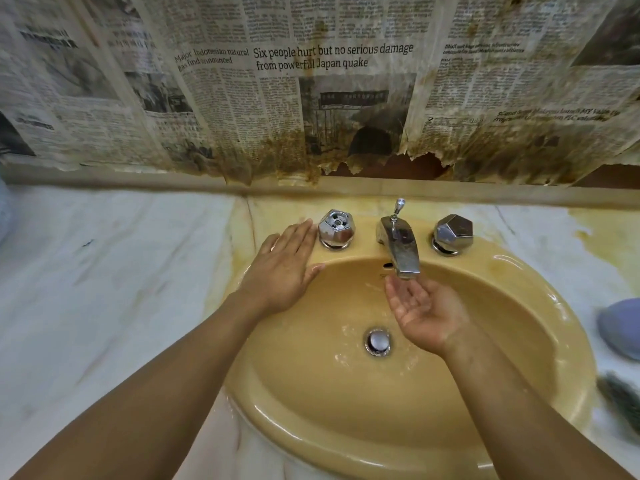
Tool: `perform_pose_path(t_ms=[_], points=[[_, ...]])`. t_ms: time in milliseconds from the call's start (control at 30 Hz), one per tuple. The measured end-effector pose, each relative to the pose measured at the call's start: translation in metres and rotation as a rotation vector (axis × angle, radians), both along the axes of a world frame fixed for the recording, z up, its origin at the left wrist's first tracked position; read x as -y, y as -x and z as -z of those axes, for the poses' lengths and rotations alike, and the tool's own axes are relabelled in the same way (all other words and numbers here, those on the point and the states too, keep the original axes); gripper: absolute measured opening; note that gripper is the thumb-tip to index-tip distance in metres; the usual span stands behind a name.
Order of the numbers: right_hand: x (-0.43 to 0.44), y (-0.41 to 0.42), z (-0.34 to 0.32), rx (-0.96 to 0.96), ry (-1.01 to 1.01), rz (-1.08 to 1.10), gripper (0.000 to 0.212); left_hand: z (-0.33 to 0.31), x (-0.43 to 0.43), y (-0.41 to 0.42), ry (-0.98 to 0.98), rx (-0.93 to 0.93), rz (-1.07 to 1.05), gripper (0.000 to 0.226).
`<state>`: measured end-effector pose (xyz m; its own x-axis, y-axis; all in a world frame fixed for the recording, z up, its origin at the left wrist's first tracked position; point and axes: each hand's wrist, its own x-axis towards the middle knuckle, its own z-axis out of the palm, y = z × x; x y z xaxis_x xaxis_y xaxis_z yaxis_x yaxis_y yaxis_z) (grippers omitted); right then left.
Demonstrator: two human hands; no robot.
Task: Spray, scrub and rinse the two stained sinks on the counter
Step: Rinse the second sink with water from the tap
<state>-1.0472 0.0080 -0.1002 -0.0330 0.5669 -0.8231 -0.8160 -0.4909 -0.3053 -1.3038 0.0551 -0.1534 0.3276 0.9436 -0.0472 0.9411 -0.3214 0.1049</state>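
Mustard-yellow sink (pixel 311 403) sits centre in the marble counter (pixel 104 271), basin wet and glistening. Left hand (pixel 285 268) lies flat on the rim's back-left corner, fingers straight, gripping nothing. Right hand (pixel 424 310) is palm up, loosely cupped and empty, directly beneath the faucet spout (pixel 400 249). Key spot: the left tap handle (pixel 336 233) sits just right of the left fingertips (pixel 303 227), so that hand is nearer for any turn; rinsing stage, I'd say

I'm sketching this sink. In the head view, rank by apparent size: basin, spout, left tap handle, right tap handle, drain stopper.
1. basin
2. spout
3. left tap handle and right tap handle: alike, unranked
4. drain stopper, smallest
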Motion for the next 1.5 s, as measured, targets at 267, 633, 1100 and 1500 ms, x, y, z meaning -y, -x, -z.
perform_pose_path(t_ms=[267,633,1100,1500], points=[[-0.002,0.101,-0.015,-0.078,-0.158,-0.258,0.038,-0.008,0.007,0.004,0.112,0.030,-0.092,0.083],[0.030,0.026,0.014,0.044,-0.008,-0.095,0.049,0.007,0.098,0.046,0.078,0.150,-0.346,0.082],[-0.015,0.132,-0.013,-0.019,-0.232,-0.521,0.042,-0.009,0.027,0.061,0.215,0.377,-0.211,0.115],[0.015,-0.001,0.023,0.012,0.013,0.046,0.030,0.012,0.131,0.041,0.022,0.220,-0.354,0.077]])
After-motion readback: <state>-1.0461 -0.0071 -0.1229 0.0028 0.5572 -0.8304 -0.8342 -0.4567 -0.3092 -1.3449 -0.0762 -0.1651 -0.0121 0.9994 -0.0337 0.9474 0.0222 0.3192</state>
